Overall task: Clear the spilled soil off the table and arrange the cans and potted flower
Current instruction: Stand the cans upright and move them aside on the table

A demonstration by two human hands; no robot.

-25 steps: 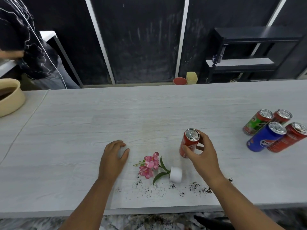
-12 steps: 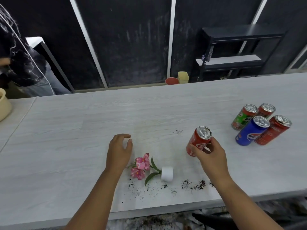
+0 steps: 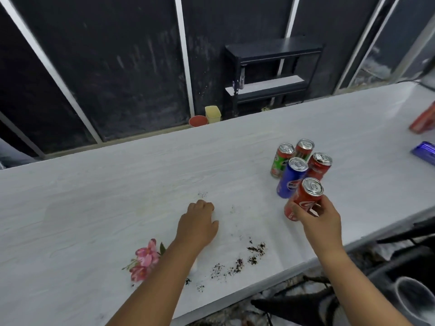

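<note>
The right grip [image 3: 317, 220] is closed around a red can [image 3: 303, 201], thumb on one side and fingers on the other, holding it by its lower half. The can leans with its top toward the far edge, and whether its base touches the tabletop [image 3: 94, 196] cannot be told. It sits just beside a cluster of four upright cans toward the right end: a blue can [image 3: 290, 177] nearest it, a green can [image 3: 281, 162] and two more red cans [image 3: 319, 165] behind.

The left grip [image 3: 197, 225] rests near the middle of the tabletop with its fingers curled under, and nothing shows in it.

The flower [image 3: 144, 258], pink with green leaves, lies on its side close to the near edge, just left of the left forearm (its pot is hidden beneath that arm). Spilled soil [image 3: 255, 249] lies in dark clumps along the near edge between the two forearms, with a few finer specks further in, just beyond the left knuckles.

At the far right end, partly cut off by the frame, lie another red can [image 3: 422, 122] and another blue can [image 3: 423, 152].
</note>
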